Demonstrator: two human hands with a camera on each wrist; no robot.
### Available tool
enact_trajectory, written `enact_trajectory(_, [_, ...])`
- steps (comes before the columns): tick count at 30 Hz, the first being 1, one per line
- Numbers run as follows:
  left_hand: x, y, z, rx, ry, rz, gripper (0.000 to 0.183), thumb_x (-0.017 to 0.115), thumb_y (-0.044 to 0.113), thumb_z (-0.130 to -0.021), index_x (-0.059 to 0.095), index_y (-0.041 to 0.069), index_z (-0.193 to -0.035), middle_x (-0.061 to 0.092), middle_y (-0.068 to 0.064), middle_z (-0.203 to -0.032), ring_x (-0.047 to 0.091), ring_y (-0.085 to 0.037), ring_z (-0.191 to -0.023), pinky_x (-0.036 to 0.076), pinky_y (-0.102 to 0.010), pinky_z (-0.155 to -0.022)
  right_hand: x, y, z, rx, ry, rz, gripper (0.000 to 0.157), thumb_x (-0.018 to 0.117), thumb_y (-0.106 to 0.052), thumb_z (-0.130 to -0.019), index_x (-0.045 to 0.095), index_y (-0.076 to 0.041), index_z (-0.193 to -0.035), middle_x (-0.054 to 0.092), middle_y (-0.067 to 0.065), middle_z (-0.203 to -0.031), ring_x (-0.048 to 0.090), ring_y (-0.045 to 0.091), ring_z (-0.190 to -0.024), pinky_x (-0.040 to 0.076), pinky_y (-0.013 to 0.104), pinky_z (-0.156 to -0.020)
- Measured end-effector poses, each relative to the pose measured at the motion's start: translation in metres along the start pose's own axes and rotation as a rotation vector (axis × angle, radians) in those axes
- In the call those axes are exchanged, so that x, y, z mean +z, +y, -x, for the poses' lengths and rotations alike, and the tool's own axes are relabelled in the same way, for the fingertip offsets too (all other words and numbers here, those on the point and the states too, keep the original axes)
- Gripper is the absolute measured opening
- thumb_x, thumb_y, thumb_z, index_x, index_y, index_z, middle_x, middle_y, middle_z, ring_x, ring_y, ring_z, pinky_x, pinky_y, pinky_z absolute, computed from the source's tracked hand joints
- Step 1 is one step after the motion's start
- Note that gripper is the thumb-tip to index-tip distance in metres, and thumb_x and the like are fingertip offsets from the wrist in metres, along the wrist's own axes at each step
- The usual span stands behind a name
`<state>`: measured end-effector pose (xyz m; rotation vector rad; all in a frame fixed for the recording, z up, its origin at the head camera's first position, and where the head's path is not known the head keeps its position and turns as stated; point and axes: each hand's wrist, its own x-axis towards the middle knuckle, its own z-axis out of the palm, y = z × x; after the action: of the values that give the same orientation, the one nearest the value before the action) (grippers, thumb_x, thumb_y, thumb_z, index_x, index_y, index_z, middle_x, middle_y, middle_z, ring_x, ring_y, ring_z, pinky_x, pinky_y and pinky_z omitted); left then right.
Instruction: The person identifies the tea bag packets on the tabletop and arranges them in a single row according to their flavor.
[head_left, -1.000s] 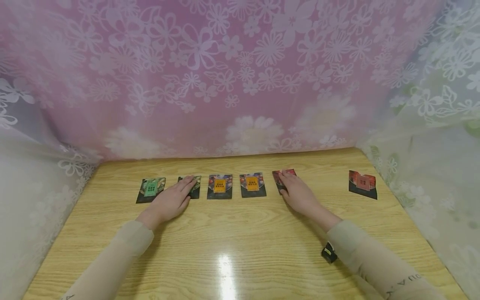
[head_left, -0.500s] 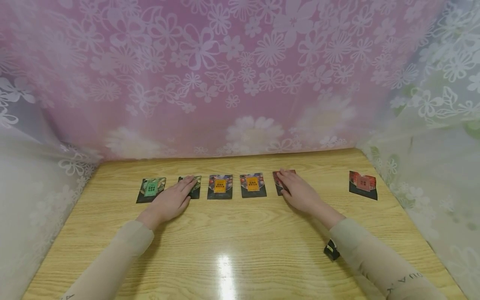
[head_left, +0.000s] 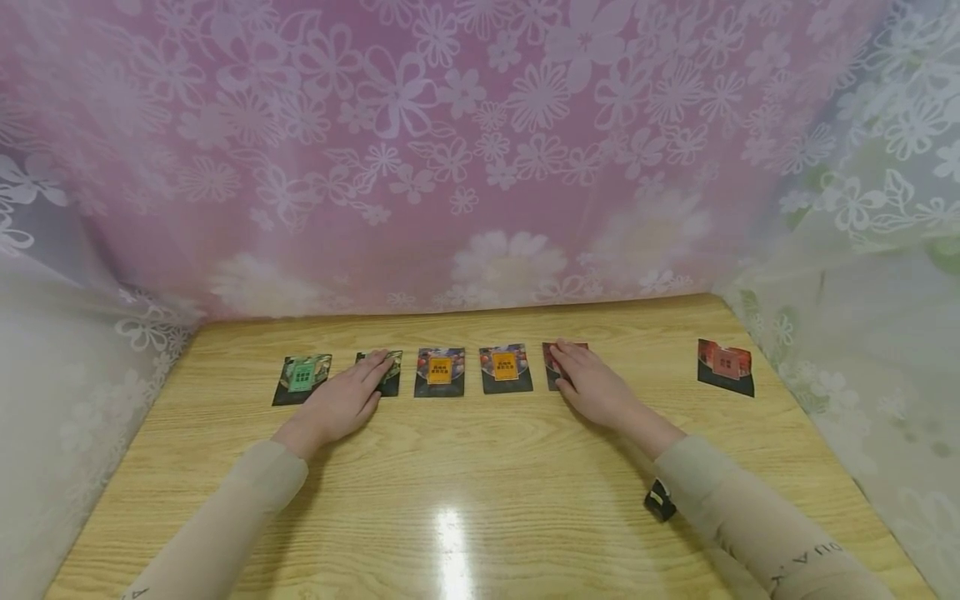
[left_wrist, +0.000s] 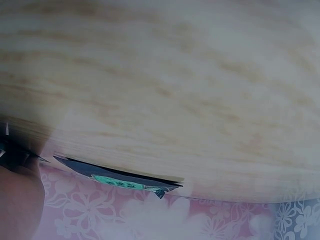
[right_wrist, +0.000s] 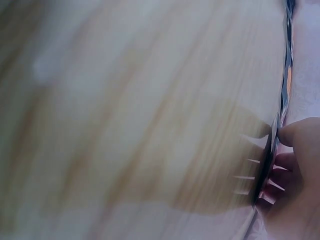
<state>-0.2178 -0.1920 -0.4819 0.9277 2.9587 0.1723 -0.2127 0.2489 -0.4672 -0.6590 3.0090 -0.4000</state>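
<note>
In the head view, my left hand [head_left: 337, 406] lies with straight fingers over a green-and-black packet [head_left: 392, 383], covering much of it. My right hand [head_left: 600, 390] rests its extended fingers on a red-and-black packet [head_left: 552, 377], whose left edge shows beside the fingers. The right wrist view has the thumb and fingertips touching the top of that packet [right_wrist: 264, 170], which lies flat. Between the hands are two packets with orange labels, one left [head_left: 439, 372] and one right [head_left: 506, 368]. Another green-labelled packet [head_left: 302, 377] lies left of my left hand.
A second red packet [head_left: 725, 367] lies slightly askew near the right edge of the wooden table [head_left: 480, 467]. A small black object [head_left: 660, 502] shows beside my right sleeve. Flowered pink curtain [head_left: 480, 167] stands behind the table, with pale curtains at both sides.
My right hand and the red packet under it have shifted very slightly left. The left hand and the other packets stay where they were.
</note>
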Motion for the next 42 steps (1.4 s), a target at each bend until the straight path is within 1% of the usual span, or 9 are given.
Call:
enact_trajectory(7, [0.001, -0.002, -0.001, -0.006, -0.008, -0.005, 0.061, 0.045, 0.025, -0.113, 0.029, 0.001, -0.167, 0.028, -0.019, -0.175, 0.032, -0.037, -0.161, 0.037, -0.055, -0.129, -0.003, 0.001, 0.003, 0.009, 0.031, -0.008, 0.059, 0.058, -0.017, -0.109, 0.040, 0.009, -0.159, 0.038, 0.029, -0.167, 0.038, 0.047, -0.154, 0.032, 0.061, -0.129])
enact_trajectory(12, [0.002, -0.002, -0.002, -0.007, -0.010, -0.002, 0.062, 0.045, 0.026, -0.113, 0.028, 0.002, -0.168, 0.028, -0.019, -0.175, 0.031, -0.037, -0.161, 0.036, -0.055, -0.129, -0.008, 0.013, 0.008, 0.027, 0.081, 0.021, 0.057, 0.059, -0.016, -0.108, 0.043, 0.012, -0.156, 0.042, 0.031, -0.163, 0.042, 0.049, -0.151, 0.035, 0.060, -0.128])
enact_trajectory(17, [0.001, -0.002, -0.002, -0.010, -0.013, -0.001, 0.061, 0.045, 0.025, -0.113, 0.029, 0.002, -0.168, 0.028, -0.019, -0.175, 0.032, -0.037, -0.161, 0.037, -0.055, -0.129, -0.017, 0.037, 0.018, 0.058, 0.103, 0.065, 0.055, 0.057, -0.016, -0.108, 0.046, 0.015, -0.152, 0.047, 0.035, -0.158, 0.045, 0.052, -0.147, 0.036, 0.062, -0.126])
enact_trajectory(24, [0.000, 0.000, 0.000, -0.010, -0.010, 0.008, 0.061, 0.045, 0.024, -0.113, 0.030, 0.001, -0.167, 0.029, -0.020, -0.174, 0.033, -0.039, -0.160, 0.037, -0.056, -0.128, -0.031, 0.076, 0.039, 0.147, 0.124, 0.067, 0.052, 0.056, -0.017, -0.109, 0.049, 0.012, -0.152, 0.047, 0.035, -0.158, 0.044, 0.054, -0.146, 0.036, 0.066, -0.124])
enact_trajectory(27, [0.000, 0.000, 0.001, -0.014, -0.015, 0.010, 0.061, 0.045, 0.025, -0.113, 0.030, 0.001, -0.167, 0.029, -0.020, -0.174, 0.032, -0.038, -0.161, 0.036, -0.056, -0.129, -0.038, 0.090, 0.050, 0.183, 0.116, 0.066, 0.054, 0.056, -0.017, -0.109, 0.047, 0.013, -0.153, 0.045, 0.036, -0.158, 0.043, 0.056, -0.146, 0.035, 0.068, -0.123])
enact_trajectory(32, [0.000, 0.000, 0.001, -0.013, -0.010, 0.005, 0.061, 0.044, 0.025, -0.113, 0.029, 0.001, -0.167, 0.029, -0.020, -0.174, 0.032, -0.038, -0.161, 0.037, -0.055, -0.129, -0.047, 0.114, 0.068, 0.203, 0.117, 0.074, 0.056, 0.057, -0.016, -0.109, 0.044, 0.014, -0.153, 0.045, 0.040, -0.155, 0.042, 0.060, -0.143, 0.037, 0.072, -0.119])
enact_trajectory(38, [-0.002, 0.003, 0.002, -0.013, -0.003, 0.008, 0.060, 0.046, 0.023, -0.113, 0.030, 0.000, -0.167, 0.030, -0.020, -0.174, 0.033, -0.038, -0.160, 0.037, -0.056, -0.128, -0.049, 0.142, 0.093, 0.239, 0.149, 0.089, 0.056, 0.058, -0.015, -0.109, 0.044, 0.016, -0.153, 0.045, 0.042, -0.153, 0.043, 0.062, -0.138, 0.039, 0.075, -0.113])
enact_trajectory(42, [-0.002, 0.003, 0.002, -0.012, 0.001, -0.001, 0.060, 0.046, 0.023, -0.113, 0.031, 0.000, -0.166, 0.031, -0.021, -0.173, 0.034, -0.039, -0.160, 0.038, -0.056, -0.128, -0.048, 0.159, 0.105, 0.274, 0.138, 0.086, 0.057, 0.056, -0.015, -0.109, 0.041, 0.017, -0.154, 0.042, 0.043, -0.154, 0.041, 0.064, -0.137, 0.038, 0.077, -0.111])
